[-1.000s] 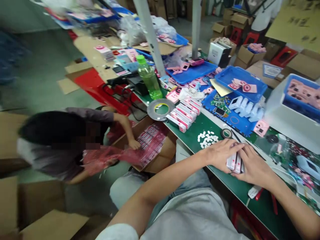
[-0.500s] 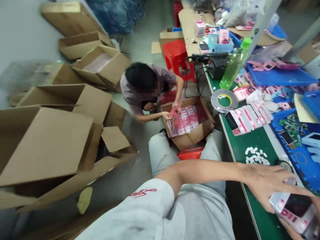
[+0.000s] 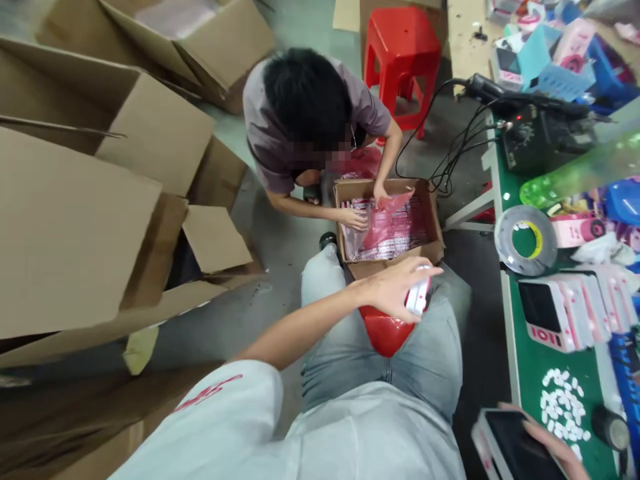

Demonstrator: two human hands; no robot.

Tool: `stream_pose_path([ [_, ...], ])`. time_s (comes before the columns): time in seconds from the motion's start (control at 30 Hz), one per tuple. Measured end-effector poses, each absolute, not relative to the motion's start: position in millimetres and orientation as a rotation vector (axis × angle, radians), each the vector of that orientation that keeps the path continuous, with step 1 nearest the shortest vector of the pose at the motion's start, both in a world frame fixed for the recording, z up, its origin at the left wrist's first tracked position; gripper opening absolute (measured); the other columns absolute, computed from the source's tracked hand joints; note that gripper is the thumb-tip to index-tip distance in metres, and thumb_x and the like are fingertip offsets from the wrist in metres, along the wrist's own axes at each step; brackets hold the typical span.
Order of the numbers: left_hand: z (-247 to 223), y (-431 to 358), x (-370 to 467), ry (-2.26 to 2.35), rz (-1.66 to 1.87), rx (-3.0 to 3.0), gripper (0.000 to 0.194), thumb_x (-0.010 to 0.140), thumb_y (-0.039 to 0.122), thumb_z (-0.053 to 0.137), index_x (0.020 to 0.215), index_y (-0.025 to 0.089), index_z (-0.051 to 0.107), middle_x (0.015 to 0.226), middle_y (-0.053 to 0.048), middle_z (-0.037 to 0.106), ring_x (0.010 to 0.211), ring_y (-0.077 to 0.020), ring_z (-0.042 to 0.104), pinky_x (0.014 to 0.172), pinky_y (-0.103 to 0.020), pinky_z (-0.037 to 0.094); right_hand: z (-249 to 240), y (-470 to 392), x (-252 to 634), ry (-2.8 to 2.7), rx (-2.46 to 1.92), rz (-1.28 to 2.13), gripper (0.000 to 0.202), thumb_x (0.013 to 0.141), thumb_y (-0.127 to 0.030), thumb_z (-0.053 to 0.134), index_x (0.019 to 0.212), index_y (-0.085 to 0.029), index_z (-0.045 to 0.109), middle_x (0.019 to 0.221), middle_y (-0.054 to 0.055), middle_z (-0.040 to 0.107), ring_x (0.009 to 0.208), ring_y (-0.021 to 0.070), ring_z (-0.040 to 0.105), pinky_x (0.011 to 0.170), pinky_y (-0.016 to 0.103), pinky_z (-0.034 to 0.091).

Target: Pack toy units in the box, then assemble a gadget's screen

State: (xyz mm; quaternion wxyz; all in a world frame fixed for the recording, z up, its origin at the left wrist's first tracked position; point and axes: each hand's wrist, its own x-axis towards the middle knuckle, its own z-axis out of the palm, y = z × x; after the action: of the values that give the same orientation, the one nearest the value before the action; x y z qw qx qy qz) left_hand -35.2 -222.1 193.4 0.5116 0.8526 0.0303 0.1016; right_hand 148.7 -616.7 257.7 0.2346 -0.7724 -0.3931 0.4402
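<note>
Our left hand (image 3: 393, 287) grasps a small white gadget (image 3: 416, 297) with reddish markings above the red stool (image 3: 387, 333). Our right hand (image 3: 563, 453) grips another gadget (image 3: 517, 440), pale-rimmed with a dark, glossy screen, by the green bench (image 3: 530, 373), where similar white-and-pink gadgets (image 3: 575, 307) stand lined up near scattered white tabs (image 3: 564, 407). Beyond our knees, a co-worker's hands (image 3: 353, 219) reach into a cardboard box (image 3: 431, 250).

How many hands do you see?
4: the wearer's left hand near the carton, right hand by the green table, partly hidden; two hands of another person over that carton.
</note>
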Motion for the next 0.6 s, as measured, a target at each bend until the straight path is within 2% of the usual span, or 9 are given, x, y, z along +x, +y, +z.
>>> stream_pose_path([
  [0.03,173,-205,-37,0.162,0.246,2.070,0.109,0.063,0.044,0.086,0.156,0.016,0.038,0.154,-0.022,0.040,0.146,-0.0392,0.042,0.122,-0.052,0.039,250,-603,138,-1.048,-2.087,1.233,0.048,0.096,-0.067,0.048,0.127,-0.035,0.066,0.107,0.011,0.075,0.092,0.0323,0.075,0.069,0.049,0.065],
  [0.1,134,-171,-36,0.324,0.212,2.082,0.109,0.064,0.043,0.086,0.156,0.013,0.037,0.153,-0.024,0.040,0.145,-0.0392,0.042,0.122,-0.052,0.039,230,-561,114,-0.945,-2.001,1.238,0.061,0.093,-0.066,0.040,0.144,-0.034,0.056,0.120,0.015,0.074,0.102,0.0405,0.074,0.076,0.061,0.064],
  [0.17,100,-141,-32,0.450,0.144,2.067,0.108,0.065,0.042,0.086,0.156,0.012,0.036,0.151,-0.023,0.041,0.143,-0.0394,0.044,0.121,-0.054,0.038,203,-498,98,-0.780,-1.890,1.213,0.080,0.093,-0.066,0.031,0.161,-0.025,0.033,0.139,0.022,0.064,0.119,0.0446,0.068,0.091,0.070,0.057],
  [0.2,84,-128,-29,0.494,0.106,2.054,0.108,0.065,0.042,0.086,0.156,0.013,0.036,0.151,-0.023,0.042,0.143,-0.0401,0.044,0.121,-0.055,0.038,185,-460,96,-0.704,-1.807,1.223,0.085,0.093,-0.067,0.025,0.164,-0.020,0.026,0.140,0.025,0.062,0.123,0.0455,0.065,0.094,0.073,0.055],
  [0.23,69,-117,-27,0.525,0.070,2.039,0.109,0.064,0.042,0.086,0.156,0.014,0.036,0.151,-0.023,0.041,0.143,-0.0410,0.043,0.121,-0.056,0.038,166,-421,98,-0.609,-1.763,1.228,0.087,0.093,-0.068,0.018,0.164,-0.017,0.026,0.140,0.027,0.062,0.126,0.0449,0.063,0.099,0.074,0.051],
  [0.3,40,-103,-23,0.548,0.010,2.002,0.110,0.064,0.042,0.086,0.156,0.013,0.035,0.153,-0.023,0.039,0.144,-0.0423,0.041,0.121,-0.057,0.037,122,-347,115,-0.437,-1.712,1.166,0.086,0.095,-0.068,0.011,0.158,-0.016,0.037,0.140,0.026,0.062,0.129,0.0412,0.062,0.106,0.070,0.047],
  [0.43,-8,-102,-23,0.539,-0.067,1.877,0.108,0.064,0.043,0.085,0.155,0.013,0.036,0.148,-0.022,0.042,0.140,-0.0407,0.044,0.117,-0.055,0.041,28,-247,178,-0.295,-1.802,1.008,0.063,0.093,-0.066,0.035,0.133,-0.023,0.059,0.129,0.016,0.069,0.120,0.0324,0.068,0.104,0.058,0.052],
  [0.6,-36,-108,-15,0.486,-0.207,1.814,0.092,0.063,0.040,0.081,0.145,0.015,0.049,0.136,-0.019,0.050,0.127,-0.0412,0.051,0.107,-0.058,0.049,-60,-197,243,-0.255,-1.935,0.984,0.055,0.086,-0.067,0.044,0.117,-0.024,0.061,0.110,0.008,0.072,0.106,0.0245,0.070,0.096,0.045,0.057],
])
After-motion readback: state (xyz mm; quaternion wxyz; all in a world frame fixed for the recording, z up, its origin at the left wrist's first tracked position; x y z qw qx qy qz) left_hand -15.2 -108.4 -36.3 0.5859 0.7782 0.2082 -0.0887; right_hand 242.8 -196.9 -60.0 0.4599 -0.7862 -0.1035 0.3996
